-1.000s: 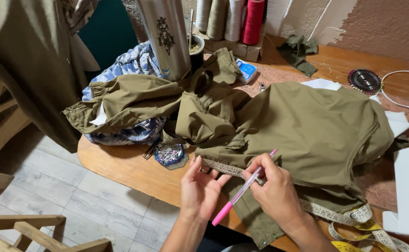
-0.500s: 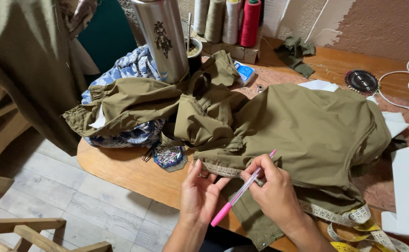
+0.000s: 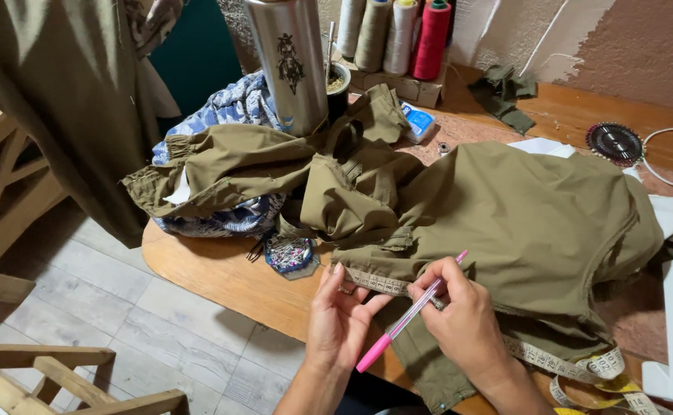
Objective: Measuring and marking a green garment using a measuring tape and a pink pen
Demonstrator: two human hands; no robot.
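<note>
Olive-green cloth, a garment (image 3: 521, 207), lies spread over the wooden table (image 3: 213, 277), its near hem at the table's front edge. Along that hem runs a measuring tape (image 3: 375, 283), which the left hand (image 3: 338, 323) pins flat against the fabric, thumb and fingers pressed on it. The right hand (image 3: 463, 319) sits just beside, its fingers closed round a pink pen (image 3: 407, 315) whose tip rests at the hem above the tape. The tape's loose end coils at the table's right front corner. Near the left hand lies a round pincushion (image 3: 289, 253). At the back stand a tall metal flask (image 3: 289, 61) and 4 thread cones (image 3: 398, 34); blue patterned fabric (image 3: 229, 107) bunches under the garment's left side.
</note>
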